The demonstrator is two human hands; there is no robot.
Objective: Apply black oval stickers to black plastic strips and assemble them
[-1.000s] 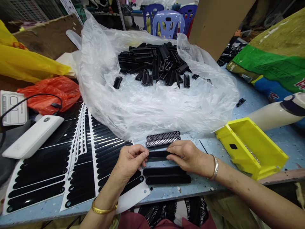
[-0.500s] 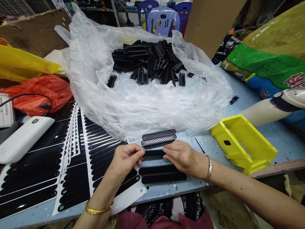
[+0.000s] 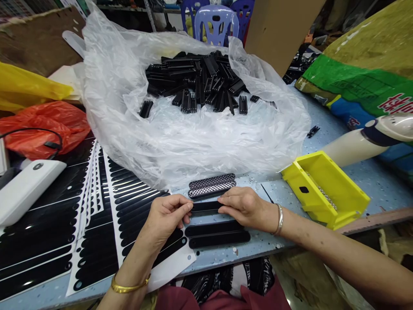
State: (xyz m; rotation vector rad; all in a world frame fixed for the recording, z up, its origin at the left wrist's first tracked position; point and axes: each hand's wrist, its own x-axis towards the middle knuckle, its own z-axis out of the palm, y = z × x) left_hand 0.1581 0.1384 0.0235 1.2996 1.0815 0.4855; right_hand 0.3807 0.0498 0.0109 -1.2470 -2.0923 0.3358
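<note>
My left hand (image 3: 167, 215) and my right hand (image 3: 241, 206) both pinch the ends of a long black plastic strip (image 3: 206, 206) lying on the blue table (image 3: 371, 181). Just behind it lie two grey perforated strips (image 3: 212, 185). In front of it rest two more black strips (image 3: 217, 234), side by side. White sheets of glossy black stickers (image 3: 132, 211) lie under and to the left of my left hand.
A clear plastic bag (image 3: 193, 137) holds a heap of black parts (image 3: 196, 84) at the back. A yellow plastic tray (image 3: 324, 189) sits right, a white tool (image 3: 371, 137) behind it. A white power bank (image 3: 22, 189), red and yellow bags lie left.
Both hands keep their pinch on the black strip. The view has drifted slightly, so everything sits a little further left and lower in the picture.
</note>
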